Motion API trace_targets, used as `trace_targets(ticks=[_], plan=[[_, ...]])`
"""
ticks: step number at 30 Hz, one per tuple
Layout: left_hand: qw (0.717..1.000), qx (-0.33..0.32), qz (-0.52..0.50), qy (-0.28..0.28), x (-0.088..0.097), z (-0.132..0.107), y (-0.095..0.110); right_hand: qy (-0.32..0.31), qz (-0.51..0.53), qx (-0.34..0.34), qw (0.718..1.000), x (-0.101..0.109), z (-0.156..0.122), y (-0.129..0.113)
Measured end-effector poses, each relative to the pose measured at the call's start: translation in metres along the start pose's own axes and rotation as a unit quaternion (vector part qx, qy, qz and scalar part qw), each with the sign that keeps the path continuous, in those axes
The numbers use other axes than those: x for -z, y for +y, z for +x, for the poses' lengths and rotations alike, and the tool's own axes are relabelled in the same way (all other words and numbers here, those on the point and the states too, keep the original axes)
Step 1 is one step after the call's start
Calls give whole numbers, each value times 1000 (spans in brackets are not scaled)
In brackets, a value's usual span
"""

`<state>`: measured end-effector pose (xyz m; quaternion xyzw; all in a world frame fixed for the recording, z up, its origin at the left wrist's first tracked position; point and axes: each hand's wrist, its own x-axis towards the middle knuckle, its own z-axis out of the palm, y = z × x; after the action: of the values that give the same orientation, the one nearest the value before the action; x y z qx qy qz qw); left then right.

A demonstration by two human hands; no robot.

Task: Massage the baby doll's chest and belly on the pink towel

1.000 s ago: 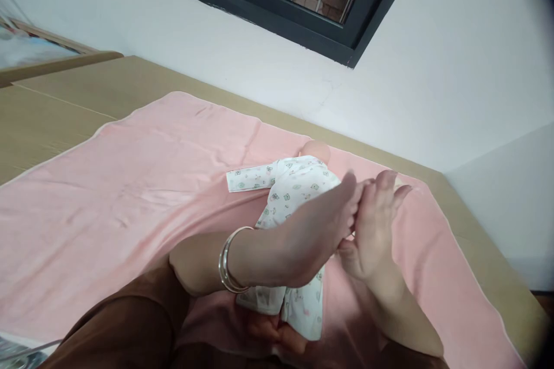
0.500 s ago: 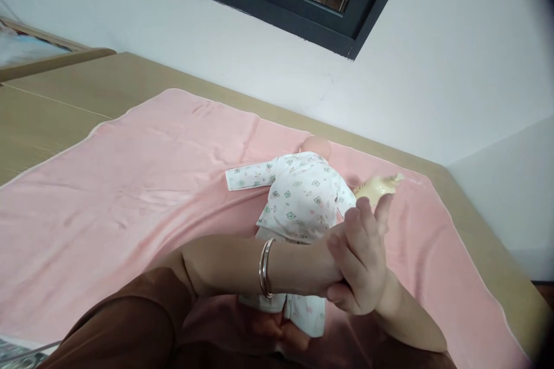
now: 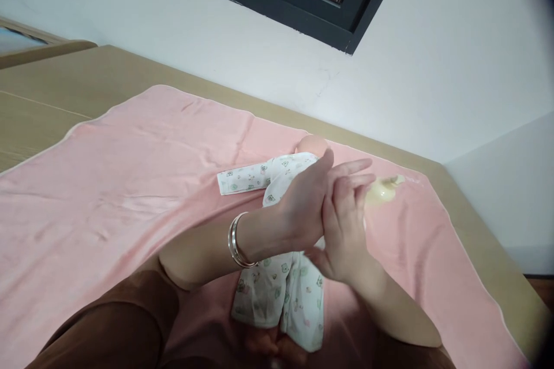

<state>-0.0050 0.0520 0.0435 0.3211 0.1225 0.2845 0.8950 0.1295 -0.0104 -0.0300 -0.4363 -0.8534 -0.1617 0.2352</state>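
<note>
My left hand (image 3: 305, 202), with silver bangles (image 3: 236, 242) at the wrist, is open and its fingers stretch to the right. Against its palm side lies my right hand (image 3: 346, 236), also open, fingers pointing upward and thumb apart. The two hands touch each other, and I see nothing held between them. Below them a baby doll (image 3: 277, 294) in a white printed top and trousers lies on a pink blanket (image 3: 142, 144). My hands and left forearm hide much of its torso. Just right of my fingertips is a pale yellow pump bottle (image 3: 381, 190), partly covered by my hand.
The blanket is spread over a wooden surface (image 3: 130, 72) that runs along a white wall (image 3: 268, 69). A dark-framed window (image 3: 346, 31) is set in the wall above. At the far left a wooden ledge (image 3: 52, 52) rises from the surface.
My hands have moved up and slightly left. The right hand's fingers, earlier folded over the left hand, now lie straighter along it. More of the doll's trousers shows.
</note>
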Motion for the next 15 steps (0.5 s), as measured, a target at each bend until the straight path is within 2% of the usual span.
trace_targets(ticks=[2,4,7,9,10,11,12,13,15], plan=[[998,-30,59,23,3,2,5,55,23,56,997,-4,1,-10],[990,-20,124,64,5,0,-5,96,23,96,991,-5,2,-17],[970,5,184,160,1,-12,-49,106,5,128,986,-1,1,-16],[905,-55,263,329,-3,-22,-91,78,9,150,986,2,1,-10],[864,-85,300,395,-4,-26,-111,61,19,159,985,2,1,-7],[828,-109,333,437,-4,-27,-128,48,32,163,985,2,2,-3],[808,-130,363,446,-3,-26,-140,44,47,161,985,1,2,2],[798,-156,385,436,0,-22,-148,47,60,152,985,-1,4,6],[796,-215,412,387,12,-8,-148,57,75,122,988,-6,7,15]])
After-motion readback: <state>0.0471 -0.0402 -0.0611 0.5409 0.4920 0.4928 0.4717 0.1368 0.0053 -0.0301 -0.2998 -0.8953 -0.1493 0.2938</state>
